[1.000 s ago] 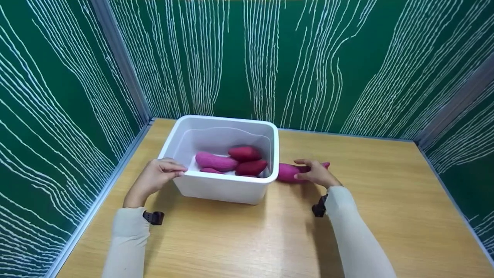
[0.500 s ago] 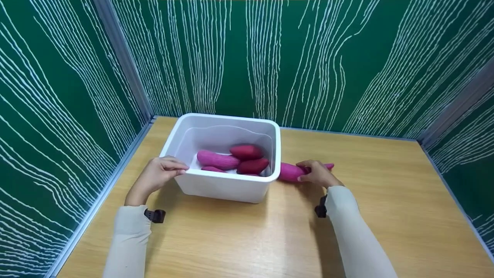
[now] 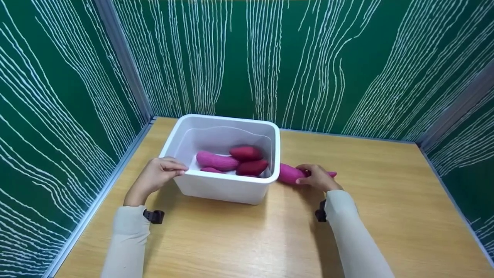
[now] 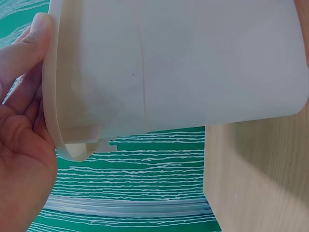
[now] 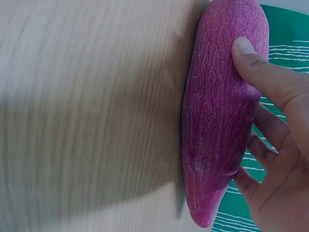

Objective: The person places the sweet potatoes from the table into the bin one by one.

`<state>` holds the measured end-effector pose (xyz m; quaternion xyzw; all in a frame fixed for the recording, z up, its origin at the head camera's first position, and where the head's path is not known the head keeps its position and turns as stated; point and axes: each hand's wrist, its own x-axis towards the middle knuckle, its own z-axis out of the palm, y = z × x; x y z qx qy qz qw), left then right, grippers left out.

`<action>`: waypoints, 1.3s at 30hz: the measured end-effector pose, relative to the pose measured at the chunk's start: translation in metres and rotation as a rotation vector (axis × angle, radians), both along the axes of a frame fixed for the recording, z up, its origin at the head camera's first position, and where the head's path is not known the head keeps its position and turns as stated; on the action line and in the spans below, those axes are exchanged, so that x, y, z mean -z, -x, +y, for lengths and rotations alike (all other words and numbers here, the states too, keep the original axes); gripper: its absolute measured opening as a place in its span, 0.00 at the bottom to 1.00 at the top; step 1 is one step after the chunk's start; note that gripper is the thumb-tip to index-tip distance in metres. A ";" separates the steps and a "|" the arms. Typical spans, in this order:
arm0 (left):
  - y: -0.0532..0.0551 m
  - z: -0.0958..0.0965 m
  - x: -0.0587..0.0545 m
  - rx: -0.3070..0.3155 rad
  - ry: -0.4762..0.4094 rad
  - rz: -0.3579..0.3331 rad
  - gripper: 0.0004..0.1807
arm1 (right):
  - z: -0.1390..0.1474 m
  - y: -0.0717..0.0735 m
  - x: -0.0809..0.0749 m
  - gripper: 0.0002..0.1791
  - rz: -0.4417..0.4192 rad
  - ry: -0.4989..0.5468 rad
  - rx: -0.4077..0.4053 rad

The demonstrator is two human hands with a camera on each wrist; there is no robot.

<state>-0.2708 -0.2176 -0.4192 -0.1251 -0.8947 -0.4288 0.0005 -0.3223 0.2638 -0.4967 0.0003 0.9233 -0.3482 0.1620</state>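
My left hand [image 3: 156, 175] pinches the rim of a white plastic bin [image 3: 224, 189] at its near left corner. In the left wrist view the thumb and fingers [image 4: 24, 55] lie at that rim. To the right of the bin, a purple sweet potato [image 3: 289, 174] with wrinkled skin lies on the table. My right hand [image 3: 318, 178] grips it from above, thumb on the near side. The right wrist view shows the sweet potato [image 5: 212, 106] at full length, tapering to a point, with the thumb on its upper part and fingers along its far side.
Inside the bin lie a purple sweet potato [image 3: 217, 161], part of another, and dark red ones [image 3: 246, 153] heaped to the right. Green panels [image 3: 239, 58] with white wavy lines wall in the wooden table [image 3: 216, 239] at the back and sides.
My right hand has settled lower, its thumb and fingers closing round the sweet potato, whose pointed end has swung slightly right and nearer. My left hand stays at the bin's rim.
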 end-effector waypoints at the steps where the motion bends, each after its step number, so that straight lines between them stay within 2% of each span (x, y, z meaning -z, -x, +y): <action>1: 0.000 0.000 0.000 -0.001 -0.001 -0.004 0.09 | 0.000 -0.001 0.000 0.35 0.002 0.004 0.002; 7: -0.001 -0.001 -0.002 -0.005 0.004 -0.013 0.09 | -0.002 -0.005 0.001 0.36 0.007 0.025 0.027; 16: -0.001 0.001 0.000 0.014 0.013 0.063 0.07 | -0.004 -0.008 0.003 0.34 0.020 0.040 0.035; 23: -0.001 0.000 0.000 0.001 0.007 0.018 0.08 | -0.009 -0.015 0.004 0.34 0.046 0.048 0.081; 28: -0.002 -0.002 -0.001 -0.013 0.007 0.001 0.09 | -0.015 -0.018 0.006 0.34 0.070 0.015 0.115; 39: -0.003 0.002 -0.003 -0.017 -0.001 -0.024 0.09 | -0.014 -0.020 0.006 0.34 0.078 -0.032 0.122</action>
